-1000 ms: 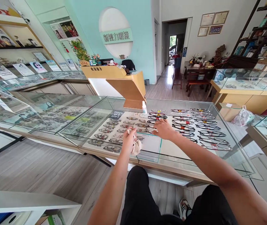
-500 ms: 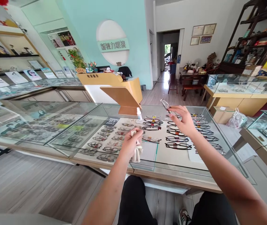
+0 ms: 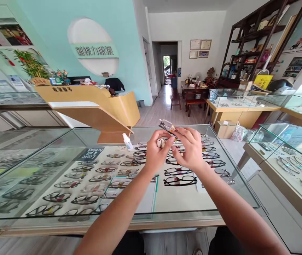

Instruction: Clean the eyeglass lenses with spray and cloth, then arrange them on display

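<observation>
Pale-green sign (image 3: 94,51), ten o'clock from the hands, reads 新视力眼镜; upside-down dark card (image 3: 91,154), nine o'clock: "Leave it all behind." Right hand (image 3: 192,150) grips spectacles (image 3: 167,125) at twelve; left hand (image 3: 156,150) curls round a mostly hidden cloth (image 3: 161,142).

Eyeglasses (image 3: 170,128) are positioned in my right hand (image 3: 190,147), above the desk (image 3: 180,202). A cloth (image 3: 161,142) is in my left hand (image 3: 157,152), adjacent. The bottle (image 3: 127,142) stands to the left of both hands; the reception counter (image 3: 124,108) lies behind it.
</observation>
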A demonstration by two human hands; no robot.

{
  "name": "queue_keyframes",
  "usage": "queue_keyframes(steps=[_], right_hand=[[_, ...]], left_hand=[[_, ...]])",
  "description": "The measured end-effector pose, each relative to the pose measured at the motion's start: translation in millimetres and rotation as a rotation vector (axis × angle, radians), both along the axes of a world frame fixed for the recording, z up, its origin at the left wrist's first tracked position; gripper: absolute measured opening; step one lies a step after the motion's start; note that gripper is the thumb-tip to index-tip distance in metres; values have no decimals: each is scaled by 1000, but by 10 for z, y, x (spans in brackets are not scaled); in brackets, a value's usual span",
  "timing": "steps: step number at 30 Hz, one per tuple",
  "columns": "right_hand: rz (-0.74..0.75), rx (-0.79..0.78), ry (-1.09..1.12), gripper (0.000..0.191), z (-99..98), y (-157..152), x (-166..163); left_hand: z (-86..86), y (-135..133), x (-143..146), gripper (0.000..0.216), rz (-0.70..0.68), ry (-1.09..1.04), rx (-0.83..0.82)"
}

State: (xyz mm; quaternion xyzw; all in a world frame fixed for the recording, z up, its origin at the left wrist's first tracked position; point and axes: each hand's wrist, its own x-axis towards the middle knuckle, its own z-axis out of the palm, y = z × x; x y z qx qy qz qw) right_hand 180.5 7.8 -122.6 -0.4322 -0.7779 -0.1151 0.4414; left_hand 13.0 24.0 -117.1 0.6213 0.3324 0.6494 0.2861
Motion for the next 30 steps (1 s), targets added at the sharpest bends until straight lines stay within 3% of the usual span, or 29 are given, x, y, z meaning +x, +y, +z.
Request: queue_keyframes(steps=[6, 11, 14, 19, 24, 30], right_hand=[[58, -59, -73, 60, -120, 45, -70], [66, -69, 167, 49, -120, -45, -172], [223, -264, 578, 37, -99, -19, -216], [710, -764, 1260, 30, -76, 150, -218], [851, -970, 1387, 30, -83, 198, -201], [873, -1019, 1356, 26, -84, 254, -151]], left_hand=[[-167, 18, -72, 21, 121, 69, 60], [-233, 52, -124, 15, 283, 153, 174], [-278, 97, -192, 11, 302, 265, 301], [-289, 147, -244, 26, 306, 428, 412], [-255, 129, -226, 32, 344, 520, 490], [-219, 120, -244, 31, 307, 486, 446]])
